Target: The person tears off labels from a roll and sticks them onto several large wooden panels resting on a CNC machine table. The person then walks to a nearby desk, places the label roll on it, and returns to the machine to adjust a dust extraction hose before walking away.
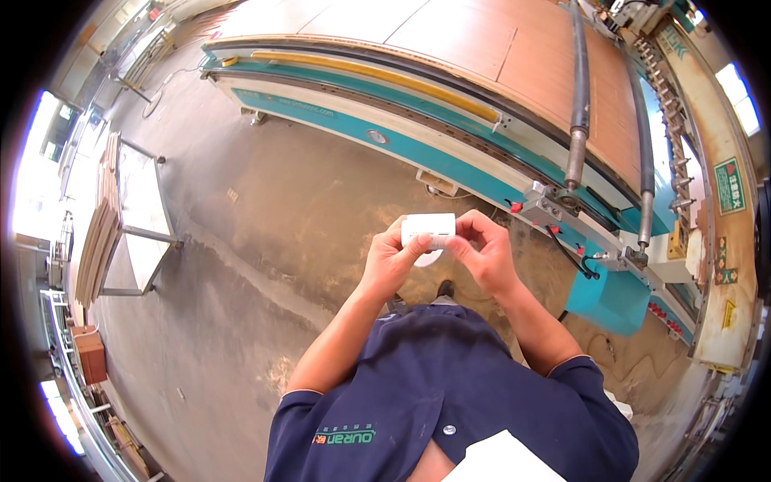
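Note:
In front of my waist I hold a small white roll (427, 226), which looks like a roll of labels with a few tiny dark marks on its side. My left hand (388, 259) grips its left end, with the thumb against the lower edge. On the right, my right hand (485, 251) has thumb and fingers closed at the roll's lower right edge. A white curved piece (429, 259) shows just below the roll, between my hands; I cannot tell whether it is a loose strip or the roll's end.
A long teal and cream machine (353, 127) bearing wood-coloured panels (450, 40) stretches across ahead and to the right. Black rods (579, 80) and a teal box (609, 293) stand at its near end. Leftward, a metal rack (144, 233) holds stacked boards (103, 225).

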Motion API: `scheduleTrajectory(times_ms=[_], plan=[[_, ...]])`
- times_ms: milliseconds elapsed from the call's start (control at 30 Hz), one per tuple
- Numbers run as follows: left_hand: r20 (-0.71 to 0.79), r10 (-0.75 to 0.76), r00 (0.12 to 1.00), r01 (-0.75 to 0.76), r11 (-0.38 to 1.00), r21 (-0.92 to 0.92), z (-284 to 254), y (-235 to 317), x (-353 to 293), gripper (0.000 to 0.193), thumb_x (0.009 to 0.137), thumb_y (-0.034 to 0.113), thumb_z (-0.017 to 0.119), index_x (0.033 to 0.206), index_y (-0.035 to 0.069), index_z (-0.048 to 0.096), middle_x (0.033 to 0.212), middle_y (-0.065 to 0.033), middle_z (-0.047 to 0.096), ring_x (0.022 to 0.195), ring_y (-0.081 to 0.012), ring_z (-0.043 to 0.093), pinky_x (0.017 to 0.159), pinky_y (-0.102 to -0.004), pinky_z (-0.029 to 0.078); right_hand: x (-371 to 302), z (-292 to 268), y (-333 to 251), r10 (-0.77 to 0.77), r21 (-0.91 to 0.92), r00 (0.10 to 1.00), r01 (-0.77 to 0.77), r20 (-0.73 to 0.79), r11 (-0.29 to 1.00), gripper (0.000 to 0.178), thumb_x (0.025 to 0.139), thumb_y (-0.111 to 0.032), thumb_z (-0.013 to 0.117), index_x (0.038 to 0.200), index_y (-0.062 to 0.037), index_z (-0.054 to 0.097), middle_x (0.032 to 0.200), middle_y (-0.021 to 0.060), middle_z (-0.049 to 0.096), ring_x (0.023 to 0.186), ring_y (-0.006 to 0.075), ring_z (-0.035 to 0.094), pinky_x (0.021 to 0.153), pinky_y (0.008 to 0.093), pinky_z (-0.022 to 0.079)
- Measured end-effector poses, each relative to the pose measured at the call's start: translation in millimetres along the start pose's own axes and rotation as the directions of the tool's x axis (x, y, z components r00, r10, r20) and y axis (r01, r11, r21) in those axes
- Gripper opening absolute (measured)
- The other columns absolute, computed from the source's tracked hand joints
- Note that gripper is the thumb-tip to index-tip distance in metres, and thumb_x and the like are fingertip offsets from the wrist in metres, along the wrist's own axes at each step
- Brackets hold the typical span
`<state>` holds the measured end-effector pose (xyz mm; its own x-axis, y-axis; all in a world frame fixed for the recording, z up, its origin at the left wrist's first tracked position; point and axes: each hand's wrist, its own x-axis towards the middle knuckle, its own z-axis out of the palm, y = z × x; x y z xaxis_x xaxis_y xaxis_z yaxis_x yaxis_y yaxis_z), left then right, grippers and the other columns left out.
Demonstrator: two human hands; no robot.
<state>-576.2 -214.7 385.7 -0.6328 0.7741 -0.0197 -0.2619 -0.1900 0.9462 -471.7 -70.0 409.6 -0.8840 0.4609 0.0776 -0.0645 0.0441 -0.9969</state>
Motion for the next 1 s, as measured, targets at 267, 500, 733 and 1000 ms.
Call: scheduleTrajectory(times_ms=[267, 500, 733, 1000], plan=[[-0.079, -0.043, 0.996, 0.050, 0.994, 0.093, -35, 2, -18, 0.027, 0.090, 0.025, 0.059, 0.098, -0.001, 0.065, 0.101, -0.0033, 0.060, 0.090, -0.0106, 0.056, 0.078, -0.0263, 0.046, 27, 37, 14, 0.204, 0.046, 0.979, -0.204, 0.013, 0.978, 0.019, 0.083, -0.017, 0.067, 0.080, -0.0007, 0.060, 0.069, -0.0012, 0.058, 0.062, 0.0031, 0.047, 0.055, 0.0191, 0.036], [0.002, -0.210, 0.978, 0.209, 0.972, -0.106, -60, -2, -22, 0.029, 0.088, 0.020, 0.062, 0.109, 0.000, 0.061, 0.099, -0.0037, 0.064, 0.088, -0.0109, 0.058, 0.079, -0.0267, 0.047, 51, 62, 28, 0.208, 0.194, 0.974, -0.188, -0.091, 0.963, 0.010, 0.081, -0.008, 0.065, 0.078, -0.0005, 0.060, 0.069, -0.0006, 0.059, 0.058, 0.0037, 0.047, 0.053, 0.0189, 0.036], [0.111, -0.234, 0.966, 0.251, 0.950, -0.183, -70, -4, 10, 0.028, 0.084, 0.014, 0.065, 0.108, 0.001, 0.061, 0.099, -0.0054, 0.065, 0.089, -0.0127, 0.061, 0.080, -0.0278, 0.049, 96, 45, 43, 0.176, 0.303, 0.953, -0.097, -0.246, 0.948, 0.011, 0.081, -0.007, 0.066, 0.075, -0.0017, 0.059, 0.066, 0.0000, 0.057, 0.056, 0.0043, 0.046, 0.052, 0.0184, 0.036], [-0.058, -0.295, 0.954, 0.279, 0.941, -0.192, -94, 0, 93, 0.028, 0.088, 0.018, 0.062, 0.107, -0.002, 0.060, 0.099, -0.0085, 0.065, 0.087, -0.0153, 0.062, 0.077, -0.0300, 0.052, 163, 22, 53, -0.273, -0.255, 0.959, 0.245, -0.079, 0.935, 0.018, 0.074, -0.008, 0.072, 0.086, -0.0040, 0.059, 0.088, 0.0036, 0.057, 0.077, 0.0126, 0.053, 0.068, 0.0247, 0.043]])
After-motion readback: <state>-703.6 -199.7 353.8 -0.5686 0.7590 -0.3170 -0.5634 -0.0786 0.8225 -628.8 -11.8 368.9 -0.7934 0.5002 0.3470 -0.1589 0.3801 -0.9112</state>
